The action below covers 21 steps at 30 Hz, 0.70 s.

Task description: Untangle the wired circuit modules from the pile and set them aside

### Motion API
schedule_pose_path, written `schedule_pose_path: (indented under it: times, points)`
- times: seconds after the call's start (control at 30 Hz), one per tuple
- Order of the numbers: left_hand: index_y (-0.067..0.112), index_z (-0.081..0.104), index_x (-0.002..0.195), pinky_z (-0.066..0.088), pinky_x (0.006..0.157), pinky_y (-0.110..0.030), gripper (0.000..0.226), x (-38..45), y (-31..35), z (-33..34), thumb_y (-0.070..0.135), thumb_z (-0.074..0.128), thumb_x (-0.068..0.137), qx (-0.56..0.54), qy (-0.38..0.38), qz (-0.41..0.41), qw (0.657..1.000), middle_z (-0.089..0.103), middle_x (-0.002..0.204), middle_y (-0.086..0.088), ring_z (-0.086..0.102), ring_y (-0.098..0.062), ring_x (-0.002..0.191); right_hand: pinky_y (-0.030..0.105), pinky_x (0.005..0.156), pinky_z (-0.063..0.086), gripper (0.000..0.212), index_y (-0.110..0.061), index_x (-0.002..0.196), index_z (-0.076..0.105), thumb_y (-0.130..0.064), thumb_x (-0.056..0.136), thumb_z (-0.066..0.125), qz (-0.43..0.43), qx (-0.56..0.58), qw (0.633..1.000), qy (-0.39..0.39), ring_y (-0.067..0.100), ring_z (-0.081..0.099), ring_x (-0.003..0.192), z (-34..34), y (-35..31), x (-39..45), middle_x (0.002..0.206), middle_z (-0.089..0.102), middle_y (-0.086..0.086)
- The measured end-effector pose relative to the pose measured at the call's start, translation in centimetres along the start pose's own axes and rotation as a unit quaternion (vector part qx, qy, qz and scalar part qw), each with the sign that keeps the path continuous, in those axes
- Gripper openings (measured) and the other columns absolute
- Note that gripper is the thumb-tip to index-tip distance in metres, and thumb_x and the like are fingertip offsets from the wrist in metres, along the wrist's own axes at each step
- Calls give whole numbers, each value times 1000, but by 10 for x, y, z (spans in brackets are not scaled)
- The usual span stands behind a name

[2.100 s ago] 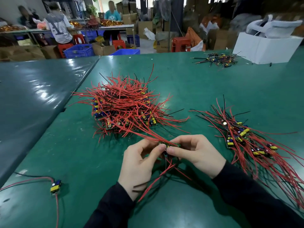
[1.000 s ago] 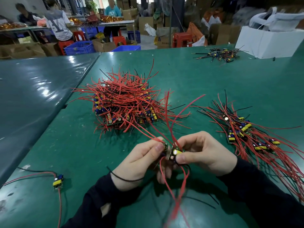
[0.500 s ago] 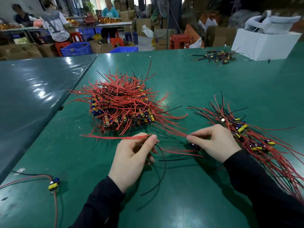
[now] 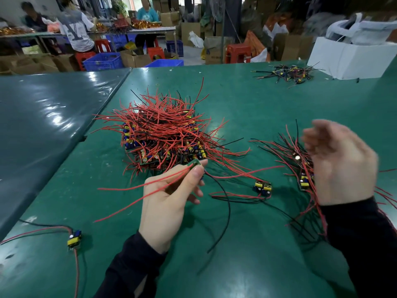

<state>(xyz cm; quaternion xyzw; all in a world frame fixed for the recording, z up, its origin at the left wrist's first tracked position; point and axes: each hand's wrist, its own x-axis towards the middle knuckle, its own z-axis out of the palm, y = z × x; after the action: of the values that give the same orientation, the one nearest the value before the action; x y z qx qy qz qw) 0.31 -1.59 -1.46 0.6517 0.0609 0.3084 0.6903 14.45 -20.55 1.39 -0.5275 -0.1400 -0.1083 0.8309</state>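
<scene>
Right hand [image 4: 341, 162] motion-blurred; left hand [image 4: 169, 198] pinching module [image 4: 194, 163].

**Even overhead light, one blurred hand**

Light falls from above onto my desk [image 4: 257, 265] — white glare streaks the dark sheet [image 4: 53, 117] on my left, and a softer sheen lies near my sleeves. Shadows under the wires are short and faint. My right hand [image 4: 341, 164] is smeared with motion blur; my left hand [image 4: 169, 196] stays sharp. The edges bow outward — wide-angle bending.
</scene>
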Motion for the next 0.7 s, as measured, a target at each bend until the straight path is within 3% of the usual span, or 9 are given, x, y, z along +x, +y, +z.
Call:
schedule_pose_path:
  times: [0.07, 0.13, 0.23, 0.3, 0.37, 0.47, 0.53, 0.63, 0.7]
  points:
    - [24, 78, 91, 47, 47, -22, 23, 0, 1, 1, 34, 67, 72, -39, 20, -11, 999, 62, 64, -2, 55, -12, 55, 21, 58, 41, 23, -13, 76, 64, -11, 92, 48, 44, 90, 991, 84, 10, 53, 52, -4, -7, 4, 52, 60, -5]
    - [24, 78, 92, 46, 46, -20, 22, -1, 1, 2, 29, 67, 73, -63, 41, -13, 997, 63, 67, -1, 57, -10, 57, 22, 52, 35, 27, -16, 65, 65, -13, 86, 48, 45, 101, 992, 57, 12, 45, 46, -1, -8, -3, 46, 53, -3]
    - [25, 74, 101, 48, 54, -20, 25, -6, 1, 8, 20, 67, 78, 54, 66, 76, 993, 64, 77, 5, 58, -5, 65, 16, 43, 35, 31, -11, 55, 69, -18, 78, 48, 89, 16, 978, -190, 17, 46, 37, 13, -2, -28, 42, 55, 6]
    - [22, 70, 107, 48, 64, -17, 29, -7, -2, 12, 16, 69, 78, 165, 55, 167, 970, 62, 85, 6, 58, -5, 72, 17, 43, 41, 30, -7, 66, 73, -28, 78, 56, 201, -40, 910, -361, 19, 53, 39, 24, 4, -47, 51, 63, 13]
    - [21, 68, 109, 46, 70, -13, 33, -15, -4, 15, 14, 71, 78, 238, 37, 234, 942, 61, 92, 3, 57, -4, 75, 22, 49, 47, 35, -7, 75, 74, -40, 81, 62, 292, -44, 847, -442, 20, 62, 52, 32, 12, -63, 67, 69, 15]
    - [14, 67, 115, 47, 82, -21, 33, -19, -6, 14, 11, 72, 82, 337, -27, 310, 889, 67, 103, 5, 58, -13, 88, 24, 60, 52, 33, -11, 75, 75, -37, 82, 56, 342, 25, 851, -398, 16, 64, 68, 40, 17, -74, 76, 70, 8]
    - [10, 62, 123, 48, 87, -22, 36, -12, -11, 16, 16, 67, 88, 389, -76, 284, 873, 69, 109, 9, 60, -13, 97, 20, 61, 52, 22, -11, 76, 76, -24, 83, 60, 333, 61, 873, -352, 13, 67, 69, 42, 17, -73, 76, 72, 5]
    - [10, 51, 133, 49, 87, -18, 47, -4, -14, 15, 34, 54, 92, 399, -84, 215, 887, 69, 106, 10, 62, -3, 99, 22, 59, 54, 21, -7, 79, 76, -21, 76, 61, 312, 88, 906, -271, 19, 70, 66, 40, 14, -64, 76, 73, 12]
    - [10, 50, 135, 38, 105, -23, 50, -5, -6, 18, 6, 61, 87, 340, -69, 180, 920, 57, 132, 3, 51, -9, 124, 21, 55, 53, 26, -6, 85, 74, -24, 77, 57, 263, 53, 940, -213, 20, 68, 58, 35, 13, -55, 71, 72, 13]
